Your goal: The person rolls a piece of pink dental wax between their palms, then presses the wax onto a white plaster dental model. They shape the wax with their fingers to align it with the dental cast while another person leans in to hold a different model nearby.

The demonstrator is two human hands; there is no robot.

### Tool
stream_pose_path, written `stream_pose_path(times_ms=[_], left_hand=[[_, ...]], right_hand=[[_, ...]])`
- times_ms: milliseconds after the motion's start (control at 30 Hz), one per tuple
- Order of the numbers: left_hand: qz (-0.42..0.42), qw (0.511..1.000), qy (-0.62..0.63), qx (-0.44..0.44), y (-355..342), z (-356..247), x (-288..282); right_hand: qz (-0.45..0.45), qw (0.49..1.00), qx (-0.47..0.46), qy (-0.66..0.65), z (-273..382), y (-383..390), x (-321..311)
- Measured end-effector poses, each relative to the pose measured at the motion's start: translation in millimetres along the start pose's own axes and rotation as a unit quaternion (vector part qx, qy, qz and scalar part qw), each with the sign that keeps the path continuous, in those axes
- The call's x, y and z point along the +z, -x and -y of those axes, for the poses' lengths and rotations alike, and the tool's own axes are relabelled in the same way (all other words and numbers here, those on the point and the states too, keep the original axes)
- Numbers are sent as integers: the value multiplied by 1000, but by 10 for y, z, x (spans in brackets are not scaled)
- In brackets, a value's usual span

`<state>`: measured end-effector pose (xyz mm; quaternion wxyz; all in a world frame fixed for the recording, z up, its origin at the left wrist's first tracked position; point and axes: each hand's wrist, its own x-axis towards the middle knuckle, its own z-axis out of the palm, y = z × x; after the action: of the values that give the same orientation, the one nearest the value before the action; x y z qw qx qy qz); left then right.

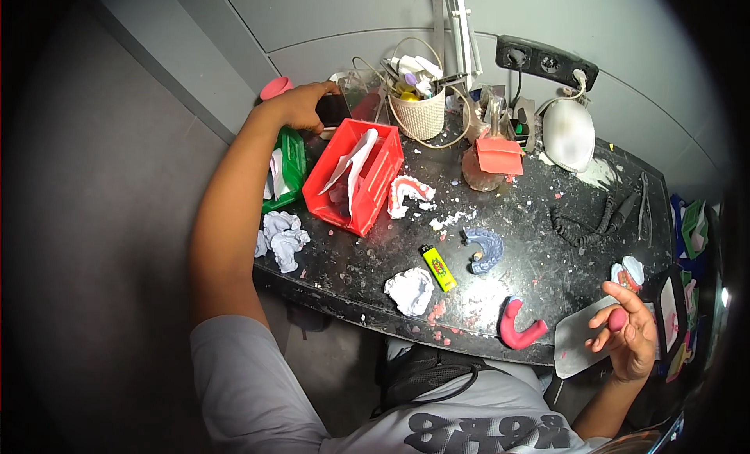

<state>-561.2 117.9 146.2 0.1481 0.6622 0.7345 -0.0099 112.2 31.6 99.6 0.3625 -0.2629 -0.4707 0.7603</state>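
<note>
At the far left of the bench, my left hand (301, 106) reaches over the green bin (292, 159), its fingers closed about the edges of a dark, flat phone (333, 110). My right hand (631, 341) is raised over the front right corner, with a small pink ball of wax-like material (617, 320) held in its fingers and the index finger stretched out. Left of that hand lies a pink horseshoe-shaped piece (519, 329). A blue-grey dental arch (488, 251), a yellow-green lighter (439, 268) and a white plaster piece (409, 291) lie mid-bench.
A red bin (320, 190) with papers stands beside a plaster dental model (406, 195). Behind are a cream basket (422, 114), a jar with a pink sheet (484, 173), a white rounded device (569, 138) and a coiled cable (586, 227). Plaster scraps (285, 239) lie at left.
</note>
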Motion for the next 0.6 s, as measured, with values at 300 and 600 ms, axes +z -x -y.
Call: stream_pose_path(times_ms=[300, 600], left_hand=[[38, 998, 29, -40, 69, -116, -86], [-15, 999, 20, 37, -8, 101, 31]], right_hand=[[0, 1000, -10, 1, 27, -1, -60], [-3, 1000, -11, 5, 22, 25, -67]])
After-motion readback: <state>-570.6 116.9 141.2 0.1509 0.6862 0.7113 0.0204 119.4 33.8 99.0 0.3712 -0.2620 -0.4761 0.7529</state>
